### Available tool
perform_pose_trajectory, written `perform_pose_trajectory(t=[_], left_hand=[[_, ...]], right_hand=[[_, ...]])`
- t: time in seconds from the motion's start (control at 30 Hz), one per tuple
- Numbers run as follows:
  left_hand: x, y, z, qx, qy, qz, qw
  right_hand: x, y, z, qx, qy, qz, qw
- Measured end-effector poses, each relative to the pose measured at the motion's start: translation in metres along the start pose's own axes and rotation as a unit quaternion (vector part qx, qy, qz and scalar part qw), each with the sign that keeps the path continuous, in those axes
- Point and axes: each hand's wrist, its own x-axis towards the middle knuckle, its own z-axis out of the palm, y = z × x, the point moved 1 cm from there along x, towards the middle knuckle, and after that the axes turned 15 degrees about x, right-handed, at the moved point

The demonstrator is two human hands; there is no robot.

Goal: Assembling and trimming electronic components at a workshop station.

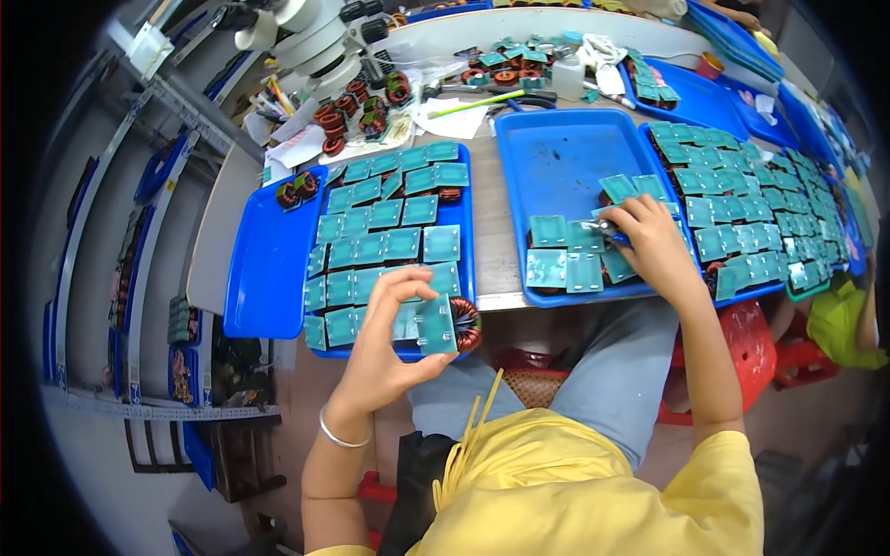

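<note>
My left hand grips a toroidal coil by the edges of its green circuit board, thumb below and fingers above. The board is tilted up, with the copper winding facing right. It is over the near right corner of a blue tray filled with rows of similar boards. My right hand closes around small cutting pliers with a metal head; the fingers cover most of the handles. Those pliers are over several more board-topped coils in the near part of the blue tray on the right.
A blue tray with a couple of coils lies at the far left. Full trays of green boards line the right side. Behind stand a microscope, loose coils and a green stick on white paper.
</note>
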Motion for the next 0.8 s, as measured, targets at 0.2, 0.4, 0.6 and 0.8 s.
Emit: perform_pose_trajectory(t=[0.2,0.4,0.6,0.8], left_hand=[[-0.007,0.041,0.046,-0.506,-0.045,-0.142,0.85],[-0.013,0.062,0.069,-0.585,-0.09,-0.135,0.795],[-0.013,0.081,0.076,-0.527,-0.09,-0.194,0.823],[-0.022,0.083,0.081,-0.552,-0.105,-0.223,0.797]], right_hand=[[-0.007,-0.023,-0.012,0.024,0.055,0.011,0.998],[-0.039,-0.072,-0.021,0.493,0.055,0.023,0.868],[-0.051,-0.094,-0.014,0.574,0.01,0.059,0.816],[-0.059,-0.1,-0.015,0.584,0.024,0.109,0.804]])
